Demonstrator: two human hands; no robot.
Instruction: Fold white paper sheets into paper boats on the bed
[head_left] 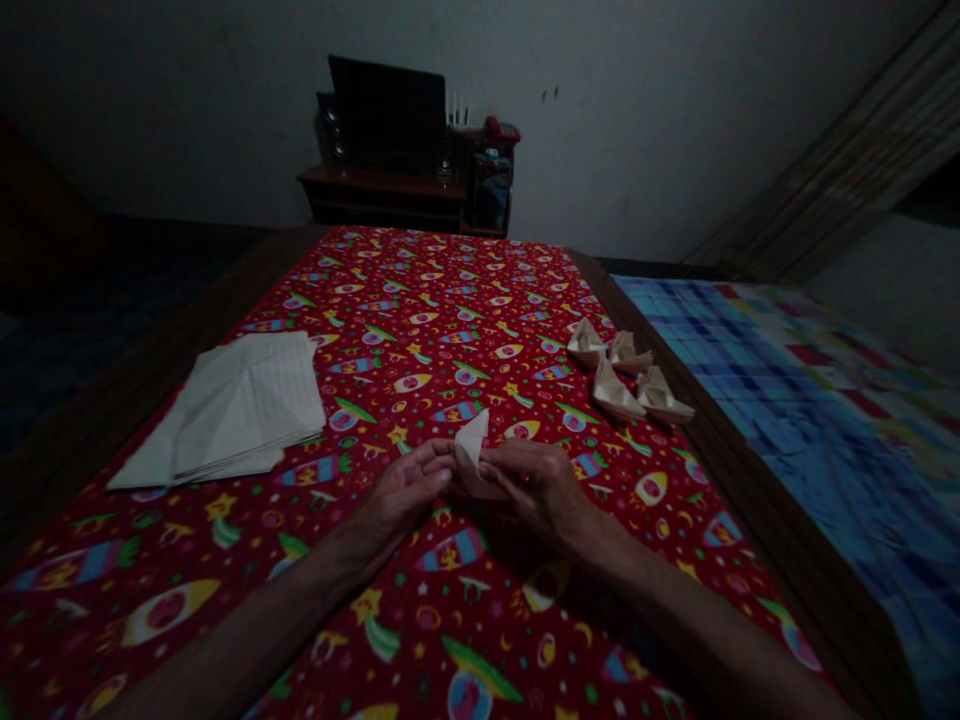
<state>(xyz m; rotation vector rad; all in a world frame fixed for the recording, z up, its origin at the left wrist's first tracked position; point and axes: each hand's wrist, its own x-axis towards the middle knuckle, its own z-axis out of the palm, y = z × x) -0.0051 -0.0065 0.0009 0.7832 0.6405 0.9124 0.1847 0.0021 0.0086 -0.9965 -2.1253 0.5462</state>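
Observation:
Between my hands, just above the red patterned cloth, is a small folded piece of paper [472, 450] with one pointed flap standing up. My left hand [417, 478] pinches its left side between thumb and fingers. My right hand [536, 480] grips the right side, its fingers bent against the paper. The lower part of the fold lies partly hidden behind the fingers. To the right, several folded paper boats [619, 392] sit grouped together. On the left lies a stack of loose paper sheets [251, 405], some with lines of print.
The red cloth [420, 330] with rockets covers a surface with dark wooden edges [795, 540]. Beyond it, a low cabinet [382, 185] holds a dark screen [388, 110]. A blue checked bedcover [720, 370] spreads at the right.

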